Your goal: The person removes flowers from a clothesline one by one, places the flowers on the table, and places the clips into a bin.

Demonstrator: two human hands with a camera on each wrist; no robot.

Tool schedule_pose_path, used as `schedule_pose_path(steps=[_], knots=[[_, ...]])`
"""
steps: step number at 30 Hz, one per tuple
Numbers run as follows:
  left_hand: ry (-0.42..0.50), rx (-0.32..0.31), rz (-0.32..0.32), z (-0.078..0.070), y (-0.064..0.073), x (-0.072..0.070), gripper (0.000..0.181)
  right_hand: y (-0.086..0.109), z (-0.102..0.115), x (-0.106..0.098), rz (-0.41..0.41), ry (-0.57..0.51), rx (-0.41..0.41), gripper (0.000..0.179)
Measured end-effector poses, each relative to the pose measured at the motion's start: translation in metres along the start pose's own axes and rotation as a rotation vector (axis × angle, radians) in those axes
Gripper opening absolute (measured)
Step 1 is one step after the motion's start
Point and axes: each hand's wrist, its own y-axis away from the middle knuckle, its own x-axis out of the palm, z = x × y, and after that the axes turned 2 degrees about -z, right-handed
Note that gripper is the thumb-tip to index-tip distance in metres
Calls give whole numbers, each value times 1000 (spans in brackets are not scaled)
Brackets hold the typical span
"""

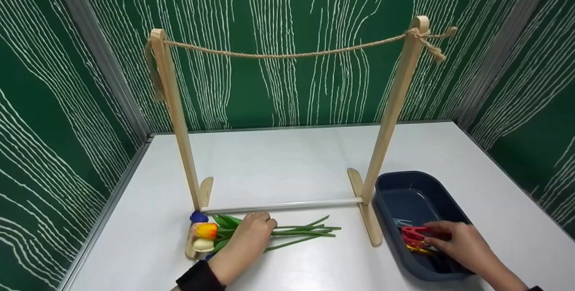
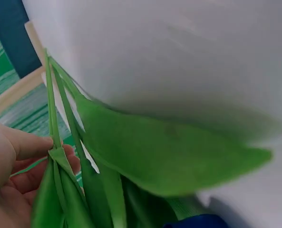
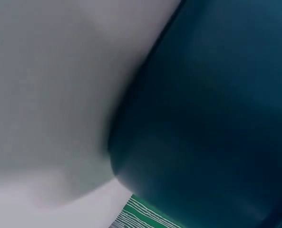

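Observation:
Several artificial tulips lie on the table with their stems (image 1: pixel 310 233) pointing right. An orange-yellow bloom (image 1: pixel 206 231), a cream bloom (image 1: pixel 203 245) and a blue one (image 1: pixel 199 217) show at the left end. My left hand (image 1: pixel 251 235) reaches over them; in the left wrist view its thumb and fingers pinch a green stem (image 2: pixel 55 126) among broad leaves (image 2: pixel 164 147). Inside the dark blue basin (image 1: pixel 442 201), my right hand (image 1: pixel 465 242) pinches a red clothespin (image 1: pixel 414 229). Yellow clothespins (image 1: pixel 418 249) and light blue ones (image 1: pixel 401 222) lie beside it.
A wooden frame stands across the table, with a left post (image 1: pixel 176 116) and a right post (image 1: pixel 395 102). Between their tops sags a rope (image 1: pixel 283 55). A pale crossbar (image 1: pixel 287 205) runs low behind the tulips. Green walls (image 1: pixel 269 89) with white lines enclose the table.

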Motion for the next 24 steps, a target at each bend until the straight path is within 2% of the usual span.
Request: schedule_pose_path(steps=[7,11,19,24], knots=[[-27,1,98,0,0,-1,9,-3,-4,4,47,55,-83,31],[-39,2,120,-1,-2,-1,6,-4,-4,5,56,73,-102,29],[-23,-10,145,-3,-3,-6,7,-3,-1,1,81,81,-65,34],[-9,-42,192,-2,-6,-14,11,-1,20,-18,88,46,-37,45]])
